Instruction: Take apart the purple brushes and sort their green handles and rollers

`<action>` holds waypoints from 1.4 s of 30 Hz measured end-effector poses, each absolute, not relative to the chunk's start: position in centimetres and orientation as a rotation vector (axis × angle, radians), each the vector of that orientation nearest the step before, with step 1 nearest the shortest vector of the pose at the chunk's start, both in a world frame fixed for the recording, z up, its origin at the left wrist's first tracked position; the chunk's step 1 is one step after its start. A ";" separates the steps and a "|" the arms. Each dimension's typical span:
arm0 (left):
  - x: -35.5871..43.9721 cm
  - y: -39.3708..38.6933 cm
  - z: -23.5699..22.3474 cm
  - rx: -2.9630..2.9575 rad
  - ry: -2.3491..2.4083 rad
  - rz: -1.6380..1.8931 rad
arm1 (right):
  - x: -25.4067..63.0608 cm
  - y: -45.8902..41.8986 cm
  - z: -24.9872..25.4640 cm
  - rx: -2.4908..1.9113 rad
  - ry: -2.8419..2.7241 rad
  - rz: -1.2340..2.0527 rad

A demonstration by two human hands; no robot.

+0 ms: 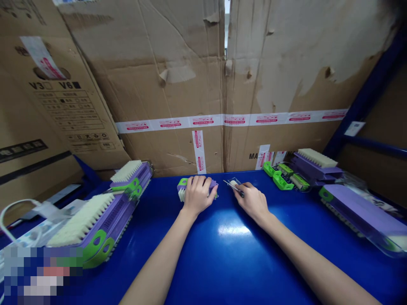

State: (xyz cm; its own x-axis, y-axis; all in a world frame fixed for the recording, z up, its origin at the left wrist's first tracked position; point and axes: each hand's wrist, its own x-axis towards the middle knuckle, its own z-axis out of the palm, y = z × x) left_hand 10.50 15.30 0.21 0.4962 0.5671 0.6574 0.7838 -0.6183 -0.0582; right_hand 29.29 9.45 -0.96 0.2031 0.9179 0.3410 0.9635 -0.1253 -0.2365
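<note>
Near the back of the blue table, my left hand (197, 192) is wrapped over a small purple block with a green end (182, 183) and cream ribbed teeth. My fingers and palm hide much of it. A short way to the right, my right hand (252, 199) is closed on a slim metal tool (232, 186) with a dark grip, its thin tip pointing left towards the block. The tool's exact kind is too small to make out. Just behind the tool lies a clear plastic piece (235, 181) with something cream-coloured by it.
Stacked purple units with cream ribbed strips (84, 218) stand on the left, beside a white power strip with cables (47, 209). On the right are green shells (282, 181), more purple units (365, 207) and clear plastic. Taped cardboard (171, 148) walls the back.
</note>
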 end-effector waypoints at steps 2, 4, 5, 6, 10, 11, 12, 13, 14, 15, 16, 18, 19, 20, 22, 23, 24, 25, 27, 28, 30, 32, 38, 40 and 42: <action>10.5 15.3 0.2 -2.391 -1.121 -0.864 | 29.7 8.6 -0.8 -2.080 -1.822 -0.137; 10.4 15.4 0.1 -2.381 -1.111 -0.863 | 30.3 7.1 -0.9 -2.063 -1.915 -0.150; 10.4 15.5 0.1 -2.374 -1.107 -0.862 | 30.7 6.1 -1.0 -2.056 -1.956 -0.170; 10.4 15.5 0.1 -2.366 -1.104 -0.861 | 31.2 5.1 -1.1 -2.046 -1.997 -0.200; 10.4 15.8 0.1 -2.346 -1.107 -0.867 | 34.2 0.7 -2.2 -2.162 -1.953 -0.418; 10.4 15.8 0.1 -2.346 -1.109 -0.867 | 35.1 -0.2 -2.5 -2.207 -1.912 -0.484; 10.4 15.8 0.0 -2.347 -1.110 -0.867 | 36.0 -0.9 -2.7 -2.248 -1.859 -0.548; 10.4 15.8 0.0 -2.348 -1.112 -0.865 | 36.9 -1.4 -2.9 -2.281 -1.815 -0.597; 10.4 15.8 0.0 -2.349 -1.114 -0.864 | 37.8 -1.8 -3.0 -2.300 -1.785 -0.629; 10.4 15.8 0.0 -2.350 -1.118 -0.862 | 38.7 -2.0 -3.1 -2.312 -1.760 -0.653; 10.4 15.8 0.0 -2.350 -1.125 -0.860 | 39.5 -2.1 -3.1 -2.327 -1.736 -0.670; 10.4 15.7 0.0 -2.349 -1.134 -0.856 | 40.9 -2.1 -3.1 -2.377 -1.678 -0.690; 10.4 15.7 0.0 -2.350 -1.134 -0.854 | 41.5 -2.0 -3.0 -2.412 -1.650 -0.688; 10.3 15.7 -0.1 -2.350 -1.130 -0.854 | 41.9 -2.0 -2.9 -2.450 -1.624 -0.680; 10.3 15.7 -0.1 -2.346 -1.115 -0.864 | 42.5 -1.8 -2.6 -2.525 -1.584 -0.647; 10.3 15.8 -0.1 -2.339 -1.103 -0.875 | 42.6 -1.7 -2.4 -2.561 -1.566 -0.630; 10.3 15.9 -0.2 -2.329 -1.090 -0.889 | 42.6 -1.6 -2.1 -2.596 -1.547 -0.615; 10.3 16.0 -0.3 -2.316 -1.076 -0.906 | 42.6 -1.4 -1.9 -2.626 -1.534 -0.598; 10.4 16.3 -0.4 -2.288 -1.045 -0.937 | 42.6 -1.1 -1.5 -2.681 -1.521 -0.557; 10.4 16.4 -0.4 -2.275 -1.030 -0.949 | 42.6 -0.9 -1.3 -2.705 -1.520 -0.535; 10.4 16.5 -0.5 -2.258 -1.008 -0.963 | 42.6 -0.6 -1.0 -2.750 -1.519 -0.489; 10.4 16.5 -0.5 -2.251 -0.997 -0.969 | 42.6 -0.3 -0.8 -2.786 -1.510 -0.452; 10.4 16.5 -0.5 -2.245 -0.995 -0.974 | 43.2 -0.2 -0.8 -2.823 -1.469 -0.422; 10.4 16.5 -0.5 -2.244 -0.993 -0.976 | 43.5 -0.2 -0.9 -2.813 -1.464 -0.428; 10.4 16.6 -0.6 -2.246 -0.992 -0.977 | 43.7 -0.2 -0.9 -2.806 -1.463 -0.429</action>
